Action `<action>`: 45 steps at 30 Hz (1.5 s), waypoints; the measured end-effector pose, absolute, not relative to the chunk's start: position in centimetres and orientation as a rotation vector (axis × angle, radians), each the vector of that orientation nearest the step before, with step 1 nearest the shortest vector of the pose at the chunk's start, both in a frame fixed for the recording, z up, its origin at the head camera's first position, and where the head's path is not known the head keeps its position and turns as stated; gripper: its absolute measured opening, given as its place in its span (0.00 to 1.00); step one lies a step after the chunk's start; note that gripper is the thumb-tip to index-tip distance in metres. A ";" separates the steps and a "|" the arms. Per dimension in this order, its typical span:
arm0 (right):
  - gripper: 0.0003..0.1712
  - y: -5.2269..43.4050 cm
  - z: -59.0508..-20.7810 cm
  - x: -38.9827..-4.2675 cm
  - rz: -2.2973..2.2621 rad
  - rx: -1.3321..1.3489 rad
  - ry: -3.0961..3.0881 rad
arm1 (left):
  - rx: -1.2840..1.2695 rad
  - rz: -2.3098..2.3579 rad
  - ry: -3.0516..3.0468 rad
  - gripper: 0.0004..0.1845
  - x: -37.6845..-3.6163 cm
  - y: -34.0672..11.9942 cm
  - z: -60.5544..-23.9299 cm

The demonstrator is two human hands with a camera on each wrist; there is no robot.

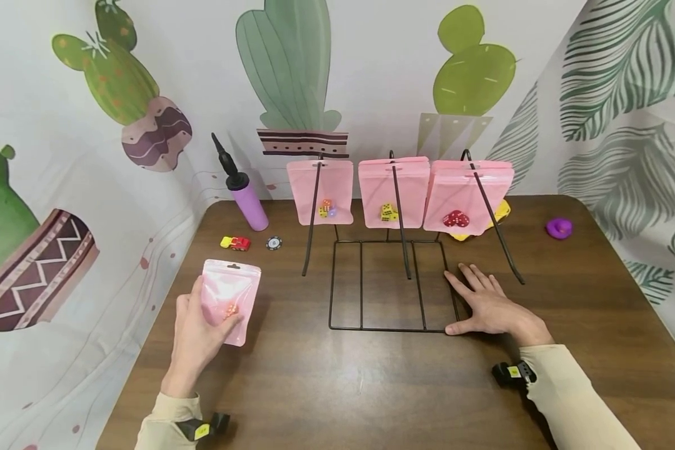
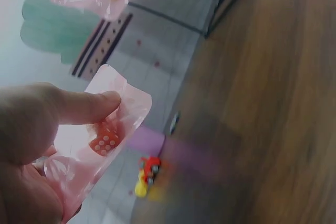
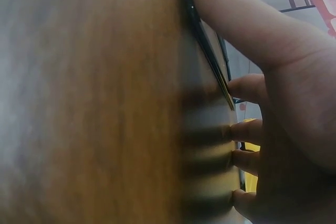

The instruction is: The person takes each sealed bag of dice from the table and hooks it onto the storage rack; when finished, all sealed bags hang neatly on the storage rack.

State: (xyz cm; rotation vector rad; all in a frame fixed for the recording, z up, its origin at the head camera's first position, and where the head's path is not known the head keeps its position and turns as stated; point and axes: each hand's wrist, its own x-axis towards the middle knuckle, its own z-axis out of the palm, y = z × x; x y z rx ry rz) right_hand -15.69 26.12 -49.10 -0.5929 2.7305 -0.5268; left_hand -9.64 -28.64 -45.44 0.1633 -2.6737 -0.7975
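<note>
My left hand (image 1: 210, 309) grips a pink zip pouch (image 1: 230, 294) above the table's left side, thumb on its left edge and fingers curled over its front. In the left wrist view the thumb (image 2: 79, 106) presses the pouch (image 2: 113, 103) and a red die (image 2: 105, 141) shows inside it. My right hand (image 1: 480, 300) lies flat, fingers straight, on the front right corner of a black wire rack (image 1: 388, 284); the right wrist view shows the fingers (image 3: 247, 87) on the wire (image 3: 207, 51). Three pink pouches (image 1: 323, 190), (image 1: 394, 190), (image 1: 467, 197) with dice hang on the rack's hooks.
A purple hand pump (image 1: 246, 200) stands at the back left, with a red and yellow toy car (image 1: 236, 242) and a poker chip (image 1: 274, 242) in front of it. A purple toy (image 1: 559, 227) lies at the right. Something yellow (image 1: 502, 211) sits behind the right pouch.
</note>
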 end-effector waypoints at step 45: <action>0.69 26.0 -49.1 -15.7 -0.530 -0.598 2.731 | -0.431 -0.984 -2.309 0.55 -5.2 -18.5 -40.5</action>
